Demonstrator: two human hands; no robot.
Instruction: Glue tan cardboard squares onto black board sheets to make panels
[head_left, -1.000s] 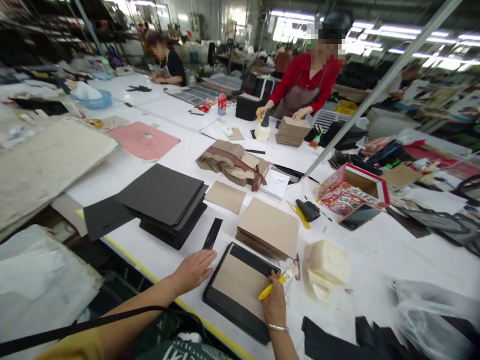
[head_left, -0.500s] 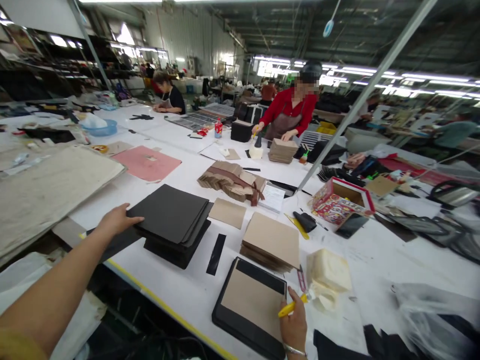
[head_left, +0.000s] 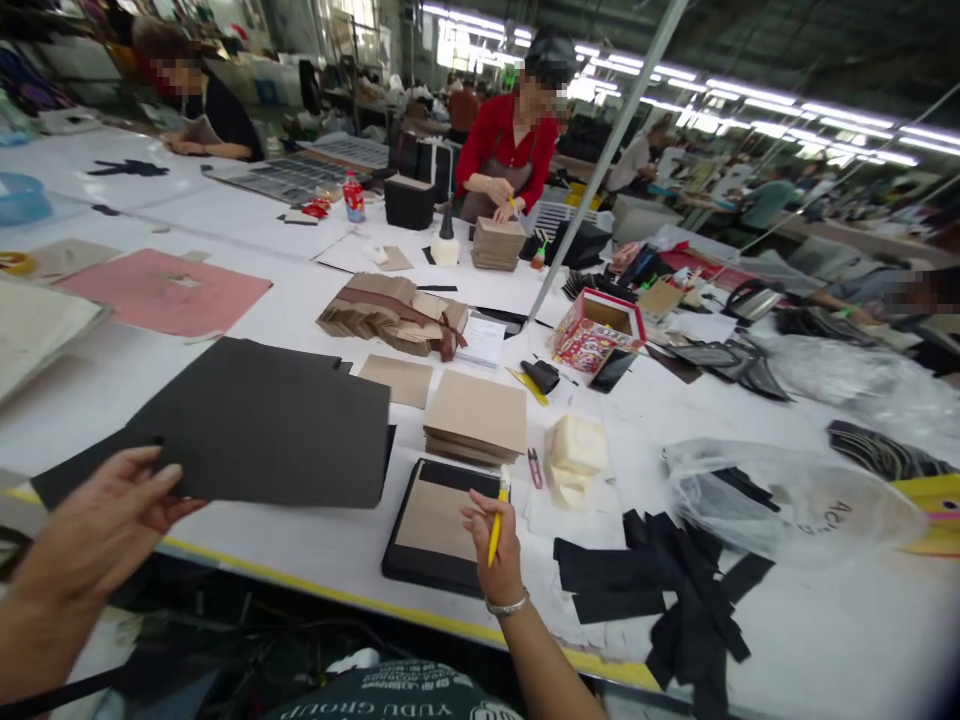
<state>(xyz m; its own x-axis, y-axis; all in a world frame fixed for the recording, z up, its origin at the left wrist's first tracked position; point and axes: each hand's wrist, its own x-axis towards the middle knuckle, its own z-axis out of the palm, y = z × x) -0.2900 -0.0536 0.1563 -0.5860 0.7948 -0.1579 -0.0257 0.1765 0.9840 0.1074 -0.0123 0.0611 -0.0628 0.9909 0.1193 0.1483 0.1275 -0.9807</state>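
My left hand [head_left: 124, 515] pinches the left edge of a black sheet [head_left: 277, 425], which is raised and hides most of the dark stack beneath it. Between the fingers of my right hand [head_left: 495, 540] is a yellow-handled brush [head_left: 496, 525], its pale bristles pointing up. That hand is over the right side of a black tray-like board [head_left: 442, 571] with a beige panel [head_left: 431, 515] on it. Behind the board stands a stack of beige boards [head_left: 476, 410]. To the right are a pale yellow container [head_left: 576, 450] and small red-handled snips [head_left: 534, 468].
Black strips [head_left: 675, 580] and a clear plastic bag [head_left: 795, 500] lie at the right. Farther back are a tied beige bundle [head_left: 397, 312], a red patterned box [head_left: 598, 330] and a metal pole [head_left: 600, 170]. A person in red [head_left: 510, 140] works across the table.
The view has swung right. My left hand has lifted a black sheet off the stack and moved it nearer. My right hand has raised the brush upright.
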